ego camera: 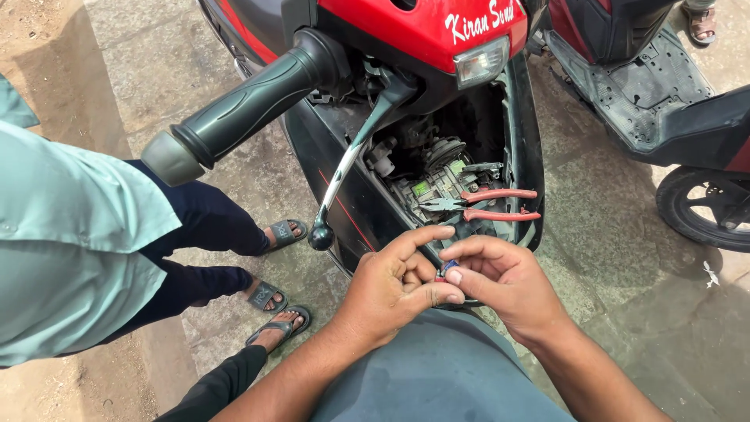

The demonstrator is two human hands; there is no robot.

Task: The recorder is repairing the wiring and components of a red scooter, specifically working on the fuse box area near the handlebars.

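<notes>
- Hands meet just below the opened front of a red scooter (pixel 422 23), above the person's own grey-clad knee (pixel 437 375).
- The left hand (pixel 394 285) and the right hand (pixel 500 281) together pinch a small part (pixel 447 270), which sits between the thumb and fingertips of both, so neither hand is nearer; both touch it.
- The left hand has its forefinger stretched out over the part and its thumb pressed up from below; the right hand has its fingers curled in and closed on the part from the other side.
- The small part shows only a speck of blue and red between the fingers; its shape and long axis cannot be told.
- Red-handled pliers (pixel 484 205) lie across the exposed engine parts (pixel 433 168) just beyond the hands, handles pointing right, nose left.
- A brake lever (pixel 348 168) hangs down from the dark handlebar grip (pixel 234 109) to the left.
- Another person in a pale green shirt (pixel 70 242) and sandals stands at the left.
</notes>
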